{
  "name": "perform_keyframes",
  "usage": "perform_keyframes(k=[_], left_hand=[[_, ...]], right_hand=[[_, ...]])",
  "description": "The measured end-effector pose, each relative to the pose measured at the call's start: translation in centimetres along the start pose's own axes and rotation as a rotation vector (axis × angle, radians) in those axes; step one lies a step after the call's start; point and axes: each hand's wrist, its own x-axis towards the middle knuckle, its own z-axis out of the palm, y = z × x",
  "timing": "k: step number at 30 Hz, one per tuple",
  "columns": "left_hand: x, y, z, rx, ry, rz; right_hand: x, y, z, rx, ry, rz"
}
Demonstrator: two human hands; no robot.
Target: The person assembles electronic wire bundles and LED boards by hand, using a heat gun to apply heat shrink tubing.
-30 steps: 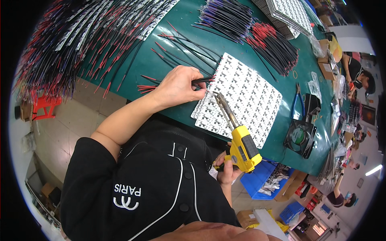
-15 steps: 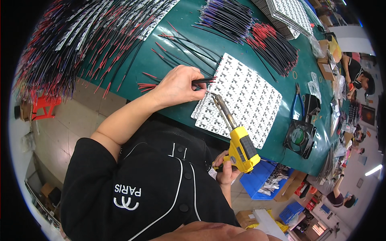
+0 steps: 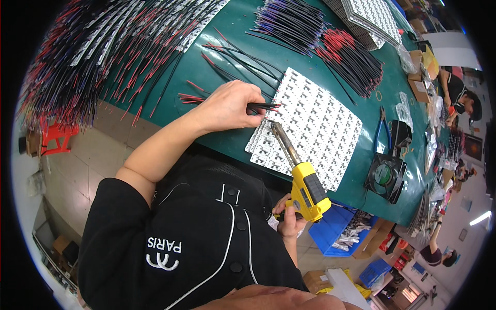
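Observation:
My left hand (image 3: 231,107) is closed around a small bunch of black wires (image 3: 265,106) with red ends, held over the left edge of a white circuit board panel (image 3: 323,129). The panel lies on another like it and carries rows of small black marks. In my right hand (image 3: 290,221) is the grip of a yellow soldering gun (image 3: 306,188). Its metal tip points up and left, close to the wire ends by my left fingers. Whether the tip touches anything I cannot tell. More black wires (image 3: 243,54) run from the panel's upper left edge across the table.
A large heap of wired board strips (image 3: 103,46) covers the table's left end. Wire bundles (image 3: 351,62) lie at the back, near stacked panels (image 3: 372,18). At the right are blue-handled pliers (image 3: 382,132) and a black fan (image 3: 385,175). A blue bin (image 3: 330,235) stands below the edge.
The soldering gun and my right hand have shifted slightly left. My left hand has moved a little, and the loose wires behind it have shifted.

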Motion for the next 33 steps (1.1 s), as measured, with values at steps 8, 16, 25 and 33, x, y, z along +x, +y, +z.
perform_keyframes(k=[8, 16, 25, 33], left_hand=[[0.2, 0.2, -0.5, 0.038, -0.072, -0.068], [-0.6, -0.9, -0.6, 0.004, 0.102, 0.055], [-2.4, 2.7, -2.0, 0.049, 0.194, 0.035], [-3.0, 0.6, 1.8, -0.204, 0.078, -0.154]], right_hand=[[0.7, -0.6, 0.1, 0.084, 0.085, -0.004], [0.7, -0.7, 0.3, 0.131, 0.138, -0.022], [0.2, -1.0, 0.2, 0.100, 0.117, -0.029], [-0.6, -0.9, 0.2, 0.134, 0.113, -0.019]])
